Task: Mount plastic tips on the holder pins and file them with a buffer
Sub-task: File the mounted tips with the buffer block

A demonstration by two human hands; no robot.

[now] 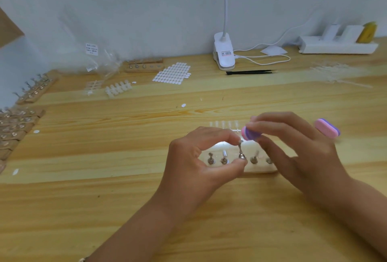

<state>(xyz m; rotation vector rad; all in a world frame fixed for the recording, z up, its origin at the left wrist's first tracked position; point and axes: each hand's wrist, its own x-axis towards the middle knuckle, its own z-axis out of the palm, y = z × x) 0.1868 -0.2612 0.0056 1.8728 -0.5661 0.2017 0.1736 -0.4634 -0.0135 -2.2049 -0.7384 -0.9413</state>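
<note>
Tip (241,141) on holder's (261,170) mid pin (240,153): my L hand (201,157) pinches the pin, R hand (293,146) grips buffer (250,134) against tip, so filing's underway; other pins prob. still left.

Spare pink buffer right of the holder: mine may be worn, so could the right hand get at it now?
Probably yes: the spare buffer lies on the table just beyond the right hand, with nothing between. But that hand is gripping the working buffer.

white clip-on lamp (224,52) at the back of the wooden desk (83,209), black tweezers (250,72) right by it, white power strip (337,45) far right, clear bags (100,60) back left
</note>
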